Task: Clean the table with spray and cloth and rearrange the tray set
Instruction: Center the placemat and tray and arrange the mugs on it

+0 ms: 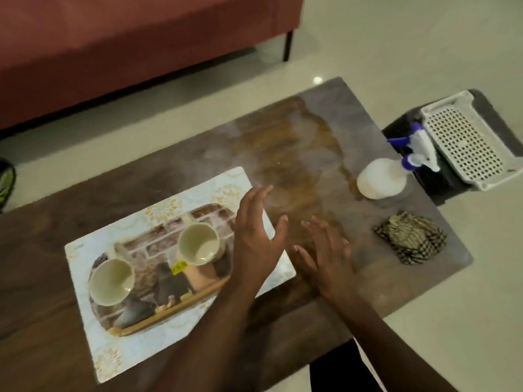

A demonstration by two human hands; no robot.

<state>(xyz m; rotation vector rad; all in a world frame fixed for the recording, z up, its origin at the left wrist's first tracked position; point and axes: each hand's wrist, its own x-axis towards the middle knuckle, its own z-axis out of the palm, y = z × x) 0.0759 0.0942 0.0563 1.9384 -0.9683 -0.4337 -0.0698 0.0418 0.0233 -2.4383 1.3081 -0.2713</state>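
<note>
Both hands (256, 239) (325, 258) spread, holding nothing.

We see a dark wood-grain surface (283, 154) with a pale patterned placemat (232, 182) lying flat on its left half. An oval tray (169, 315) with a picture print and wooden rim sits on the placemat, carrying two cream cups (111, 281) (199, 243), both upright. Toward the right edge, a white spray bottle (380, 178) with a blue-and-white trigger head stands upright. Nearer us, well apart from the tray, lies a crumpled checked cloth (410, 236).
</note>
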